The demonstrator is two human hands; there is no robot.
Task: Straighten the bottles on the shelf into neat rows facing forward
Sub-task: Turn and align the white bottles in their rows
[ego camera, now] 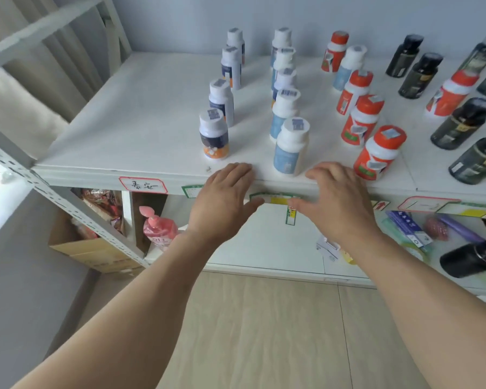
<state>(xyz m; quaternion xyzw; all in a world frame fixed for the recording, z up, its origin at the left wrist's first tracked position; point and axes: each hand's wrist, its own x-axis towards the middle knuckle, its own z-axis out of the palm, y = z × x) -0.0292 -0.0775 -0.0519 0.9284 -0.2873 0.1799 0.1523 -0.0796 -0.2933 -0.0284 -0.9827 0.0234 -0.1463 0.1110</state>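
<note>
Bottles [291, 147] stood in rows on shelf [141, 127], frame centre. My left hand [225, 200] and right hand [337, 203] hovered at front edge, grips wide, empty, likely flanking pale-blue front bottle to square it.

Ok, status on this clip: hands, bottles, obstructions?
Both hands open, left hand and right hand at shelf edge. Bottles upright in rows; one light-blue bottle among orange ones. Nothing blocking.

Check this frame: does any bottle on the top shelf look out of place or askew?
Yes. A light-blue bottle with a white cap stands in the red-capped row, second from the back, breaking that colour group. Farther right, a red-capped bottle stands among the black bottles. None has toppled, and neither hand holds anything.
</note>
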